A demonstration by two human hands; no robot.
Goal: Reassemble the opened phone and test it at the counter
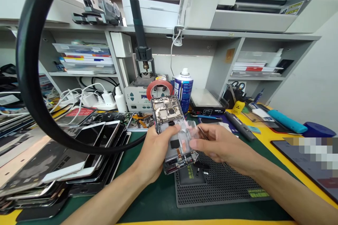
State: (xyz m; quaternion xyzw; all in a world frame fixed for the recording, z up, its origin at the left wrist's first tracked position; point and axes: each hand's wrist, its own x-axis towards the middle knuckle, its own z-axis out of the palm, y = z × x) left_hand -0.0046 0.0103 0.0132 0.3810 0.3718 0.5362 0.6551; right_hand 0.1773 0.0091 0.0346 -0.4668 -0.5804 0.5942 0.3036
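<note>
An opened smartphone (169,110) with its circuit board and inner parts bared is held tilted up over the workbench. My left hand (151,149) grips it from the left side, thumb lying across its middle. A clear plastic film (192,129) lies along the phone's right side, partly lifted off. My right hand (221,144) pinches the edge of this film between thumb and fingers. Below the phone, a black flat rectangular piece (192,175) with yellowish print rests on a dark perforated mat (224,186), beside a few tiny parts.
Stacked phone and tablet parts (87,154) cover the left side. A black flexible hose (29,88) loops in front of me. Behind stand a blue spray can (182,89), a red tape roll (161,89) and a hot plate (207,102). Tools, including a turquoise-handled one (286,119), lie right.
</note>
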